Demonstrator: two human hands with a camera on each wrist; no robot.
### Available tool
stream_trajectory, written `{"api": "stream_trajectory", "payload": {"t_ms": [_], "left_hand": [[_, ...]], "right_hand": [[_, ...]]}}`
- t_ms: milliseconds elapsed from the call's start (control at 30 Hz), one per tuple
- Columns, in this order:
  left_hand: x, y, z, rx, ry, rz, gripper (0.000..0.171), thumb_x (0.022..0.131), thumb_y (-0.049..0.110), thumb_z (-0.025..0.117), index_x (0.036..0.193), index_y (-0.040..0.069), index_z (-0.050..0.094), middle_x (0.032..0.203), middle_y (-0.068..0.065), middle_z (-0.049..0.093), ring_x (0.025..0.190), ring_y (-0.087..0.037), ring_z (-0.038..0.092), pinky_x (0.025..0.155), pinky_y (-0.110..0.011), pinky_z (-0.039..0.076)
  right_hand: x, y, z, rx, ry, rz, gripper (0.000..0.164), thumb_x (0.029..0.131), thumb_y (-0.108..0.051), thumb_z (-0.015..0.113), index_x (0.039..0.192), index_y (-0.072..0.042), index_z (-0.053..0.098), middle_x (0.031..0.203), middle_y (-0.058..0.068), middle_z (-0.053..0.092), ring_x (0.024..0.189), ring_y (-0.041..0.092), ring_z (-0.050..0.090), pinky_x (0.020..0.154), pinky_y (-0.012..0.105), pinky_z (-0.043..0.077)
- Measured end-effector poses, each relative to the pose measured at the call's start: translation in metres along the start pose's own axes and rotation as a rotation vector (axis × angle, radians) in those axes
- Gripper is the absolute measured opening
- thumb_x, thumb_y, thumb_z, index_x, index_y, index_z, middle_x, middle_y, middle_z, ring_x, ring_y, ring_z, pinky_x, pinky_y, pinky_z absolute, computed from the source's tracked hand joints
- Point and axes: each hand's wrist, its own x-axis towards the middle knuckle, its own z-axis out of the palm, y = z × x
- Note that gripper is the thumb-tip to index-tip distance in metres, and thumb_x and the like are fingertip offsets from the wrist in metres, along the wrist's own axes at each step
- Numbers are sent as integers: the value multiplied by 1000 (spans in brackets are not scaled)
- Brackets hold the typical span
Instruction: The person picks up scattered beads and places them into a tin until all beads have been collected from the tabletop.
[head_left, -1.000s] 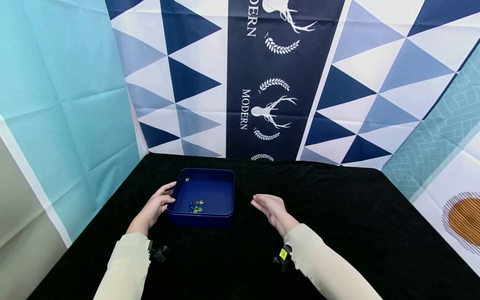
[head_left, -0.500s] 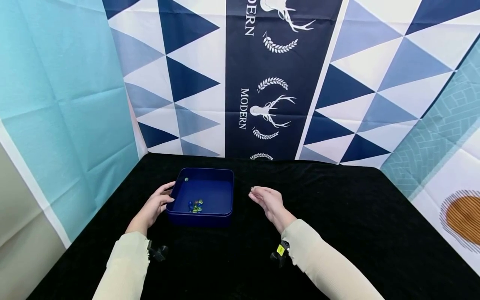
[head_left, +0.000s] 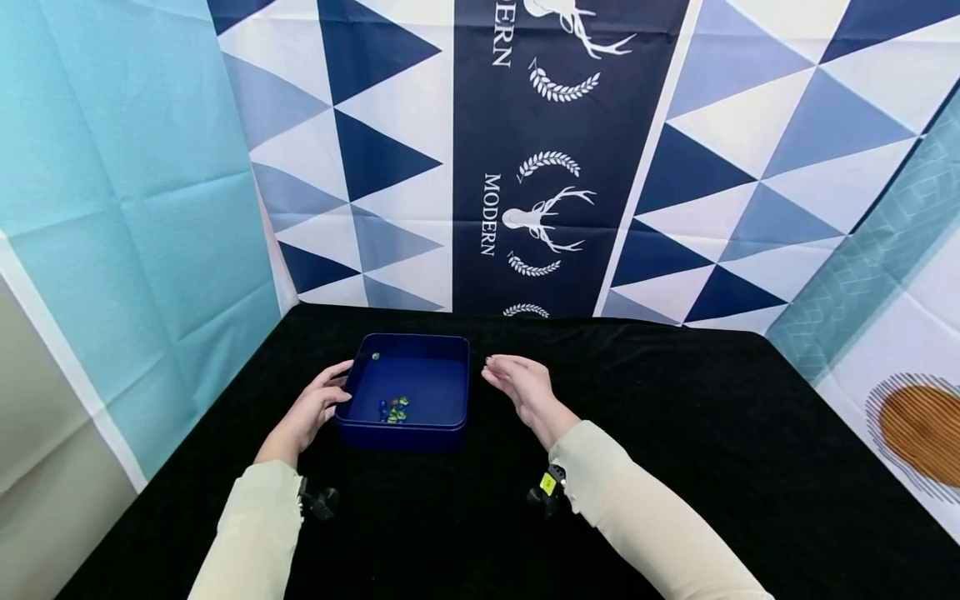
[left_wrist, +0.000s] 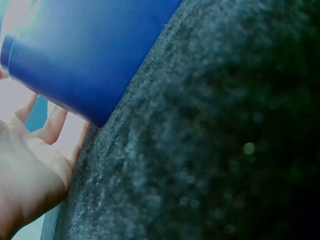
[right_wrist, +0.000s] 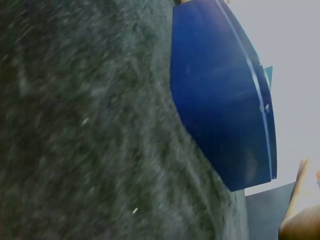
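Note:
A dark blue open-topped box (head_left: 435, 437) sits on the black cloth, left of centre in the head view. Several glass marbles (head_left: 393, 410) are grouped near its front inside, and a lone marble (head_left: 376, 357) lies in the far left corner. My left hand (head_left: 306, 417) holds the box's left side, thumb at the rim and fingers along the outer wall. Just right of the box, my right hand (head_left: 525, 392) is raised with fingertips together, pinching a small greenish marble (head_left: 488, 361), mostly hidden by the fingers. In the right wrist view, part of that hand (right_wrist: 302, 210) shows beyond the box.
Black cloth (head_left: 660, 433) covers the table. A patterned fabric backdrop (head_left: 397, 150) rises behind its far edge, with a turquoise hanging (head_left: 127, 183) at the left. A dark wrist camera (head_left: 321, 502) is strapped to the left forearm.
My right hand has moved forward and left, closer to the right side of the box, with the marble at its fingertips. The left hand and the box have stayed in place.

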Motion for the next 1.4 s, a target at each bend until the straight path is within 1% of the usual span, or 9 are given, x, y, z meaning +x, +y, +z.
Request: {"api": "stream_trajectory", "payload": {"t_ms": [167, 300, 500, 700, 933, 1067, 1200, 1400], "left_hand": [[1, 1, 1, 4, 1, -5, 62, 89, 1, 43, 147, 7, 22, 144, -22, 26, 119, -31, 39, 89, -31, 39], [1, 2, 2, 9, -1, -7, 62, 90, 2, 42, 148, 7, 22, 145, -22, 25, 119, -31, 38, 89, -31, 38], [0, 4, 1, 8, 2, -5, 62, 89, 2, 43, 147, 7, 22, 145, -22, 24, 119, -30, 38, 87, -28, 39], [-1, 1, -1, 14, 0, 2, 62, 89, 2, 43, 147, 8, 23, 145, -22, 24, 119, -30, 38, 87, -28, 39], [-3, -2, -1, 8, -2, 6, 63, 88, 2, 44, 147, 6, 23, 145, -23, 24, 116, -28, 41, 84, -26, 41], [-3, -1, 0, 14, 6, -4, 62, 89, 3, 44, 147, 8, 23, 145, -22, 24, 118, -29, 40, 85, -27, 40], [-2, 0, 1, 20, 7, -5, 62, 90, 4, 44, 148, 9, 22, 146, -22, 23, 121, -31, 37, 88, -29, 39], [-1, 1, 2, 12, 4, -9, 62, 90, 3, 43, 148, 9, 21, 146, -22, 23, 120, -29, 38, 88, -29, 39]], "right_hand": [[1, -5, 12, 14, -4, 17, 25, 84, 12, 55, 108, 17, 57, 95, 20, 66, 74, 16, 65, 76, 30, 51], [2, -7, 22, 22, -6, 21, 23, 83, 13, 55, 105, 17, 58, 94, 21, 66, 72, 16, 64, 74, 30, 52], [0, -7, 37, 21, -35, 19, 26, 83, 13, 56, 108, 19, 56, 84, 15, 66, 71, 17, 64, 73, 30, 52], [-5, -2, 48, -1, -45, 40, 22, 81, 12, 59, 103, 14, 61, 85, 14, 66, 72, 17, 64, 74, 30, 52], [-11, 3, 60, -59, -68, 73, 20, 81, 8, 62, 101, 10, 63, 87, 13, 66, 72, 16, 65, 74, 30, 52], [-12, 3, 65, -74, -75, 95, 20, 81, 7, 63, 101, 9, 63, 86, 12, 66, 72, 17, 65, 73, 30, 52], [-12, 3, 69, -88, -96, 109, 26, 81, 6, 64, 106, 11, 62, 88, 12, 66, 73, 16, 65, 74, 30, 52], [-13, 4, 74, -84, -121, 112, 22, 81, 6, 64, 103, 10, 63, 85, 11, 66, 72, 16, 65, 74, 30, 52]]}}
